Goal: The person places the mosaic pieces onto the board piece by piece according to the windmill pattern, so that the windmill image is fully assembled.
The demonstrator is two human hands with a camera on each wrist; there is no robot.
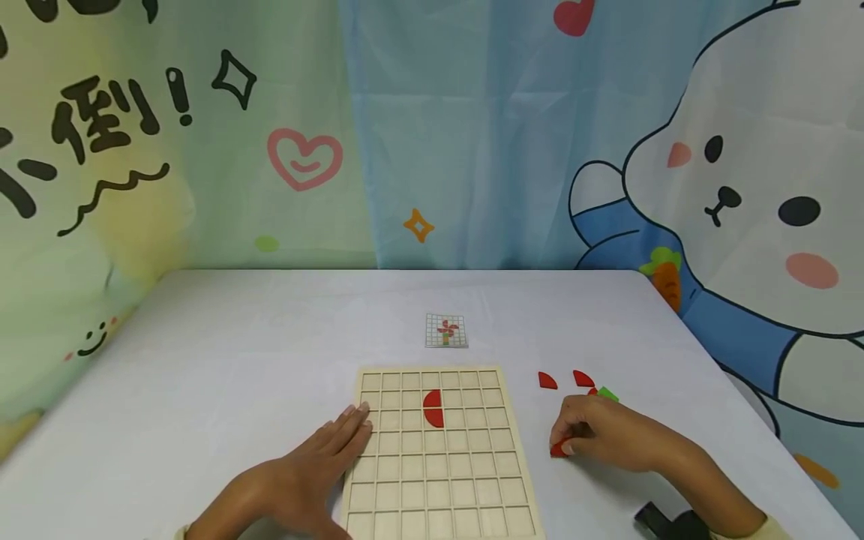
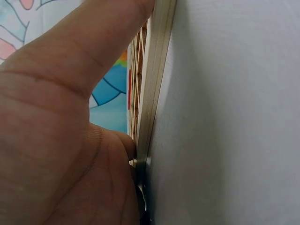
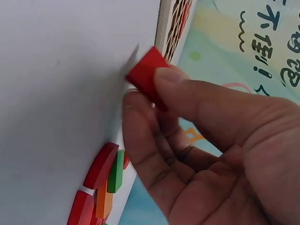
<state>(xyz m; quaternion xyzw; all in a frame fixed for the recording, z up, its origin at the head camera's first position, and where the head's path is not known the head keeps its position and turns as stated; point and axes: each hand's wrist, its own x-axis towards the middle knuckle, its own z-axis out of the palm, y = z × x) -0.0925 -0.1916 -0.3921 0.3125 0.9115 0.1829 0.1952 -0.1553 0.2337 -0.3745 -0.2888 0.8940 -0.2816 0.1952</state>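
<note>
My left hand point(image 1: 307, 469) rests along the left edge of a wooden grid board point(image 1: 412, 491), its fingers straight and the fingertips over the rim. Two red quarter-circle pieces point(image 1: 433, 409) lie in neighbouring cells in the upper part of the board, together forming a half circle. To the right of the board, my right hand point(image 1: 597, 431) pinches a red piece point(image 3: 147, 72) between thumb and fingers, just above the white table. In the right wrist view the thumb covers part of this piece.
Beyond the right hand lie loose red quarter-circle pieces point(image 1: 583, 379) and a green piece point(image 1: 608, 394); an orange piece point(image 3: 104, 201) shows in the right wrist view. A small card point(image 1: 446, 331) with a gridded flower picture lies behind the board. A black object point(image 1: 664, 521) sits by the right forearm.
</note>
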